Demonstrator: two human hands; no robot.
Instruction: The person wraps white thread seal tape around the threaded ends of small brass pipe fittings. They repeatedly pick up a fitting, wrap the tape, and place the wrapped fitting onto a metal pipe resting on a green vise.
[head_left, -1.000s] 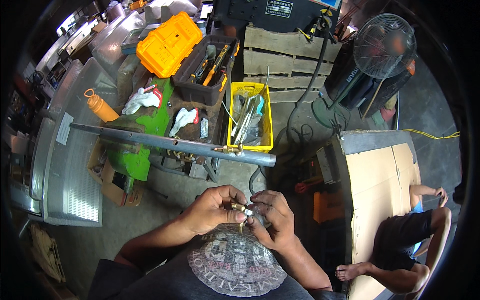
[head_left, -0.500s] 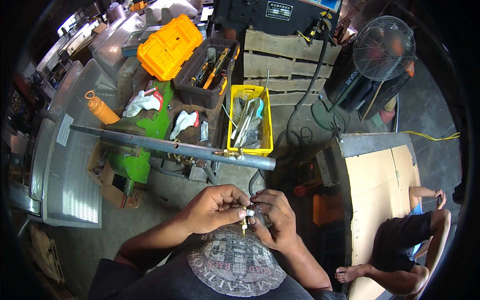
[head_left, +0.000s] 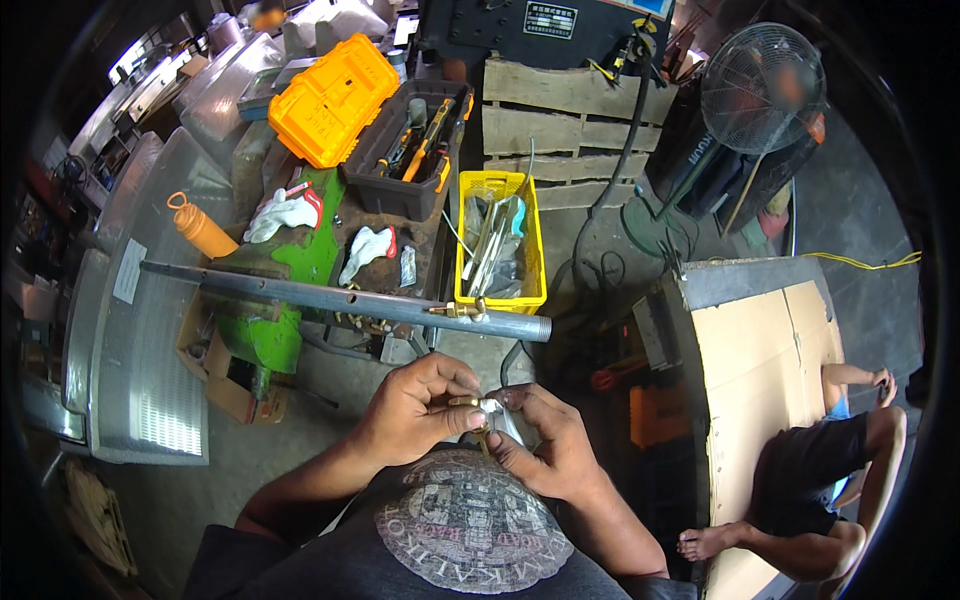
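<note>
Brass fitting (head_left: pixel 464 402), pinched by the left hand (head_left: pixel 412 412) near the shirt (head_left: pixel 472 525), the right hand (head_left: pixel 556 440) at its white end (head_left: pixel 490 406) with grip unclear, should handle stiff and light, best held by bare metal.

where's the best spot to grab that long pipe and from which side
Probably grip the pipe between its brass fitting and threaded right end, coming from the wearer's side. That stretch is bare and round, and appears to jut past the bench, so fingers could likely wrap around it.
</note>
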